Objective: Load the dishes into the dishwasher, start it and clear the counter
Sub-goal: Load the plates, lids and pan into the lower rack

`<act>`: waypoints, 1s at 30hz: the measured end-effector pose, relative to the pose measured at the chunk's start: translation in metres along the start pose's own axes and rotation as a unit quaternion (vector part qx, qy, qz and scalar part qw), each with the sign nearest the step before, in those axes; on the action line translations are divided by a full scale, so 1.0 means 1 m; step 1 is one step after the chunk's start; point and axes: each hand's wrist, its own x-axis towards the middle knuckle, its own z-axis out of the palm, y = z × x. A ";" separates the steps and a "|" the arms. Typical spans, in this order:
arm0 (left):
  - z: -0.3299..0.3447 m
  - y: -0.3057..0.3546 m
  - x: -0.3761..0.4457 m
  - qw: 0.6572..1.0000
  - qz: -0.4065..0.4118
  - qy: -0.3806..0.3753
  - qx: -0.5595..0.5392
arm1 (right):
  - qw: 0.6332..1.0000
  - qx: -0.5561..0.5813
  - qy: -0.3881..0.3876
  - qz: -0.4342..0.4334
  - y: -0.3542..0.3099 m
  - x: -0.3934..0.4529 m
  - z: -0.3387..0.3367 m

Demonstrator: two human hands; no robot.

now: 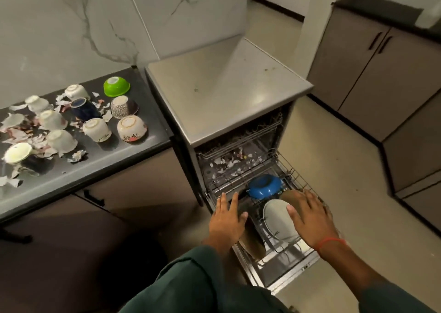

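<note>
- The dishwasher's lower rack (298, 179) is pulled out over the open door at about 5 o'clock in the view, its long axis running from the machine toward the person.
- Left hand (229, 217) lies flat over the rack's left edge, fingers straight and spread, grasping nothing.
- Right hand (310, 214) is likewise released, fingers splayed, palm resting over the grey plate (276, 219); whether it presses the plate or the rack rim cannot be told.
- The plate stands on edge among the tines; a blue bowl (265, 186) sits upside down at its 12 o'clock.
- A brown dish (253, 243) under the left palm is largely hidden.
- White scraps (226, 164) litter the machine's interior; what they are is unclear.
- At 9 o'clock, the dark counter (133, 145) carries upturned cups, a green bowl (117, 87) and torn scraps.
</note>
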 end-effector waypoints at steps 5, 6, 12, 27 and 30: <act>0.064 0.048 -0.041 1.000 -0.015 0.001 -0.025 | 0.997 0.074 -0.008 0.012 0.064 -0.042 -0.007; 0.077 0.060 -0.049 0.999 -0.023 -0.006 -0.032 | 0.997 0.072 -0.029 0.020 0.080 -0.050 -0.006; 0.109 0.094 -0.091 0.999 0.003 -0.035 0.009 | 0.993 0.093 -0.067 0.024 0.131 -0.070 -0.015; 0.139 0.081 -0.056 0.991 -0.085 -0.033 -0.100 | 0.983 0.145 -0.108 0.036 0.154 -0.036 -0.012; 0.144 0.087 -0.046 0.987 -0.090 -0.052 -0.126 | 0.989 0.090 -0.112 0.026 0.159 -0.017 -0.018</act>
